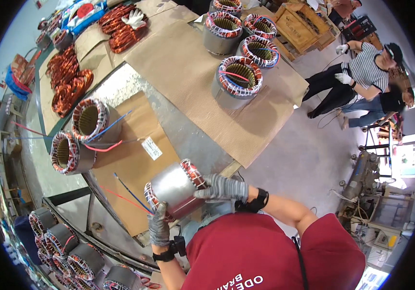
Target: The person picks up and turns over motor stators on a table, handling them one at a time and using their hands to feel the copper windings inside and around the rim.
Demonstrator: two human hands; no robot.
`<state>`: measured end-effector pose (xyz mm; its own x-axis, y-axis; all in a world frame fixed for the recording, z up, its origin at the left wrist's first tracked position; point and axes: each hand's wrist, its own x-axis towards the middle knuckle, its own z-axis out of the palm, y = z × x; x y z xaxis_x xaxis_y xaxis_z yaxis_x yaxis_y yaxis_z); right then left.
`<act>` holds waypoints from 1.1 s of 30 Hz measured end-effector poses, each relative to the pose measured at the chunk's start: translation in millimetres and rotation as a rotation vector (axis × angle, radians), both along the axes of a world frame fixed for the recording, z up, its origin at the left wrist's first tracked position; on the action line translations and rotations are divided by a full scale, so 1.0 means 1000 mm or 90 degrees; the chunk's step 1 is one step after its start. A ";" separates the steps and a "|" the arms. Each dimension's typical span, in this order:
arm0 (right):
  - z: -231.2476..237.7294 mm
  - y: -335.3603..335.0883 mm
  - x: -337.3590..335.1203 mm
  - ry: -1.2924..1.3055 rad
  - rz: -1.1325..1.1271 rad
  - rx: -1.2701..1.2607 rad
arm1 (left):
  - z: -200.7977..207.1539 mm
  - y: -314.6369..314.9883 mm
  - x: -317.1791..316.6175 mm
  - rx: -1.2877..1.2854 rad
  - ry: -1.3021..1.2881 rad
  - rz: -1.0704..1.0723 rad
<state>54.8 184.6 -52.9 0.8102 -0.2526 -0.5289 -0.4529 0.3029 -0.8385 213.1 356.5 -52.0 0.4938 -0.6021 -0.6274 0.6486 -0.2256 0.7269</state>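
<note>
Between my hands a motor stator [174, 186] lies on its side at the table's near edge, a smooth silver cylinder with white-laced copper windings at both ends. Gloved in grey, my left hand [159, 225] grips its lower left end, beside a red and a dark blue lead wire [132, 193] that stick out to the left. My right hand [223, 188], in a striped grey glove, is closed around the other end by the winding. Most of the fingertips are hidden behind the stator. Under it spreads a brown cardboard sheet [135, 166] with a white label [151, 148].
Two stators [87, 121] stand at the left, their wires reaching across the cardboard. Several more [236, 79] stand on corrugated cardboard [188, 77] at the far side. Copper coils [72, 89] lie far left. Finished stators [65, 244] are stacked lower left. Two people [362, 72] are at right.
</note>
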 end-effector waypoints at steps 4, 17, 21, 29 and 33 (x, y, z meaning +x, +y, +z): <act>-0.002 -0.021 0.005 -0.053 0.027 -0.015 | 0.007 -0.009 -0.013 0.084 0.005 0.031; 0.091 -0.227 -0.162 0.016 0.193 -0.006 | 0.087 -0.167 -0.205 -0.021 0.085 0.066; 0.043 -0.291 -0.217 -0.392 0.155 -0.517 | 0.055 -0.239 -0.241 -0.072 0.183 0.033; 0.052 -0.415 -0.252 0.051 0.093 -0.202 | 0.039 -0.356 -0.296 -0.166 0.066 -0.195; 0.036 -0.428 -0.266 -0.137 -0.040 -0.148 | 0.037 -0.396 -0.310 -0.140 0.085 -0.209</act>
<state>-211.3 -243.2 -16.8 0.8763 -0.3996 -0.2690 -0.2440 0.1133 -0.9631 -96.8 -40.0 -14.7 0.1766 -0.8405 -0.5122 0.6600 -0.2850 0.6951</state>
